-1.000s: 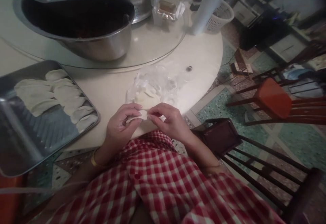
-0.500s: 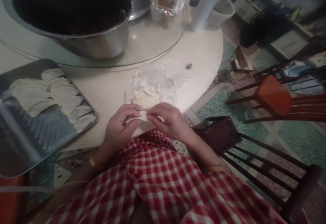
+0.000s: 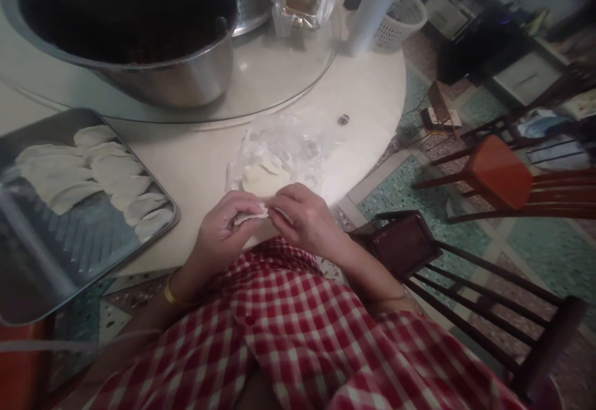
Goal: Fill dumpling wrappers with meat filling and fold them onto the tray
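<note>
Dumpling [image 3: 251, 215] sits over the table [image 3: 367, 99] edge, six o'clock from the wrappers [image 3: 265, 177], left hand [image 3: 223, 230] curled under it as a cradle while right hand [image 3: 307, 220] pinches its seam, apparently to keep the fold closed, with tray [image 3: 28, 286] at nine o'clock.

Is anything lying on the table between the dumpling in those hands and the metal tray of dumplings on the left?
Nothing visible. The left hand and right hand pinch the small pale dough dumpling at the table edge; only bare cream tabletop lies between it and the grey metal tray.
</note>
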### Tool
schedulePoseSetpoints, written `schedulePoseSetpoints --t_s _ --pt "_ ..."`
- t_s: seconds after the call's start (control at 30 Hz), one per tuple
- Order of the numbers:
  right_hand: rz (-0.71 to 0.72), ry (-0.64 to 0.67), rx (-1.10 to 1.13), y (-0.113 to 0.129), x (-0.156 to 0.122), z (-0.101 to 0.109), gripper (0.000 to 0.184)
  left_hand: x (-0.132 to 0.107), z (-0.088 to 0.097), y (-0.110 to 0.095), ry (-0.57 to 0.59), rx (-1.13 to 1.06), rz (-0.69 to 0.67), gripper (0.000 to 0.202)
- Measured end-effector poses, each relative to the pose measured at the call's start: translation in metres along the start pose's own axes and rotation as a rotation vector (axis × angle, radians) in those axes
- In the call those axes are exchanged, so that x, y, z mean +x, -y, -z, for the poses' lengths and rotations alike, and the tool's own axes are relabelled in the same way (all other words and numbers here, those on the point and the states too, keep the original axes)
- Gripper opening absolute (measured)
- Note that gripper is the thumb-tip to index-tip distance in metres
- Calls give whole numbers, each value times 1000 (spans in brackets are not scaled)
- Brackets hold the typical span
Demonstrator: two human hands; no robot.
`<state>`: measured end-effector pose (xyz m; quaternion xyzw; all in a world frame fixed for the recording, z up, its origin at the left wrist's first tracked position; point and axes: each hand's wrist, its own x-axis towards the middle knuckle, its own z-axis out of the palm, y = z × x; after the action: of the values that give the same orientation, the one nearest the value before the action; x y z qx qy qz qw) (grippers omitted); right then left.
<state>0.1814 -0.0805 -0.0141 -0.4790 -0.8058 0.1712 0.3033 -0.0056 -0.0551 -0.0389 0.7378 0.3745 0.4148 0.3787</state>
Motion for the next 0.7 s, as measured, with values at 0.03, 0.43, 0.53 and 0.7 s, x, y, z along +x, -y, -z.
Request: schedulePoseSetpoints --t_s 0.03,0.43,0.53,0.7 --pt "-3 -1 20 -1 2 2 27 -1 0 0 12 -22 32 5" --pt "-282 199 624 -21 19 14 21 -4 2 3 29 -270 377 14" --pt "-332 108 539 -14 12 9 23 -2 2 2 3 -216 331 12" --pt "-326 120 380 -10 6 4 22 -1 1 1 38 -111 201 9"
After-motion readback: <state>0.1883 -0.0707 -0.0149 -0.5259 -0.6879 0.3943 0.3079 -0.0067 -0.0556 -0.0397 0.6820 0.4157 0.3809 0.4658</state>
